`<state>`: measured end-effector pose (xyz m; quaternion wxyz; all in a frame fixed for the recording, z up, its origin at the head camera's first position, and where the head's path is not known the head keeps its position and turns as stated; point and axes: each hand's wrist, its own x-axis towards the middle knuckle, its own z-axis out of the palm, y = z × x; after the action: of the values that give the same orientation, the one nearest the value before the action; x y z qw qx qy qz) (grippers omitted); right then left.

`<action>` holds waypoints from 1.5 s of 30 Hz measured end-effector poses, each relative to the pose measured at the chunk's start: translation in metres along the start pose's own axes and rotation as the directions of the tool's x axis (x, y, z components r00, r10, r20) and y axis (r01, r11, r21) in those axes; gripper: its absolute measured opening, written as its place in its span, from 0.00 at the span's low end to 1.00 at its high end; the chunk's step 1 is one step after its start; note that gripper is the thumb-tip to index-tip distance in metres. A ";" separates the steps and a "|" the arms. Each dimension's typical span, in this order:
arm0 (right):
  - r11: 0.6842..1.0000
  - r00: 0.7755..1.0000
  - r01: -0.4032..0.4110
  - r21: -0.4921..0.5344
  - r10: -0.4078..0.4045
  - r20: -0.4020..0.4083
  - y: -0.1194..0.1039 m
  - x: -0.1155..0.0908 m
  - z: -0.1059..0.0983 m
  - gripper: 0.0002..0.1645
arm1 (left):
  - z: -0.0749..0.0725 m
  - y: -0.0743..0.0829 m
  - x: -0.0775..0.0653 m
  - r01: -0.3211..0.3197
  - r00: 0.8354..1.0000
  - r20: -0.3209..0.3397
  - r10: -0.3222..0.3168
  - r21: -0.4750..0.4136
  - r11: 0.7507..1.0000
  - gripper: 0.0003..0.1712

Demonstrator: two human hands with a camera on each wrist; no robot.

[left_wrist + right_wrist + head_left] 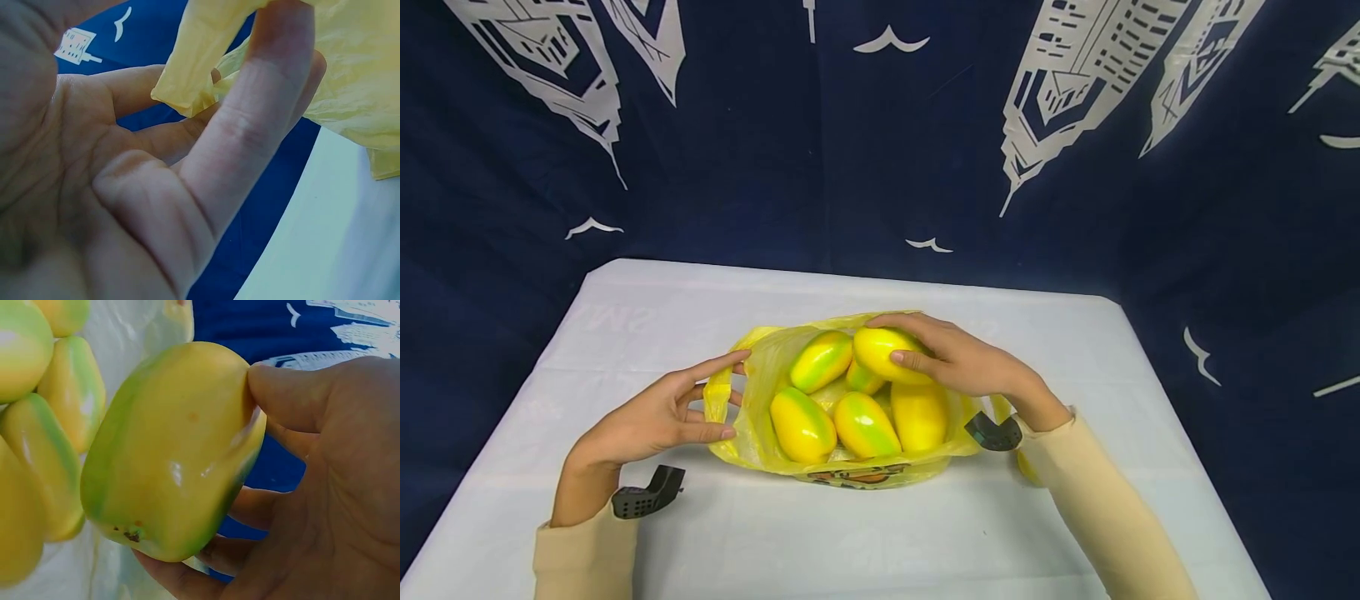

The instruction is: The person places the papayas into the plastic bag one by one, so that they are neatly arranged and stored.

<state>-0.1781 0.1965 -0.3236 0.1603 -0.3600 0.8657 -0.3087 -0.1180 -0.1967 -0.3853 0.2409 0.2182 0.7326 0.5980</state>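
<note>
A yellow plastic bag lies on the table with its mouth spread wide. Several yellow-green mangoes are inside it. At the bag's left side is my left hand, its fingers spread and passing through the handle. The left wrist view shows those fingers fairly straight against the thin plastic. Over the bag's back right part, my right hand grips a mango between thumb and fingers. Close up, the held mango has a dark stem spot, and other mangoes lie to its left.
A white cloth covers the table. Behind it hangs a dark blue curtain with white building shapes. Part of a yellow object shows beside the right sleeve, mostly hidden. A black wrist camera sits close to the bag's right edge.
</note>
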 end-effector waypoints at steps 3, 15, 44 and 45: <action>0.999 1.000 0.016 -0.036 -0.016 0.001 0.002 0.008 0.005 0.28 | 0.000 0.000 0.000 0.002 1.000 0.002 -0.002 -0.007 1.000 0.56; 0.996 0.997 0.030 -0.081 -0.024 0.070 0.003 0.037 0.028 0.28 | 0.000 -0.001 0.001 -0.005 1.000 0.017 0.006 -0.034 0.999 0.56; 0.991 0.981 0.083 -0.108 -0.062 0.185 -0.015 0.068 0.061 0.29 | -0.001 -0.002 0.001 -0.014 0.999 0.030 0.015 -0.050 0.999 0.55; 0.991 0.981 0.084 -0.107 -0.063 0.185 -0.015 0.068 0.061 0.29 | -0.001 -0.002 0.001 -0.015 0.999 0.030 0.017 -0.050 0.999 0.55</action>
<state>-0.1867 0.1133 -0.3635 0.2061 -0.4270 0.8498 -0.2303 -0.1194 -0.1968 -0.3869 0.2525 0.2269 0.7120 0.6146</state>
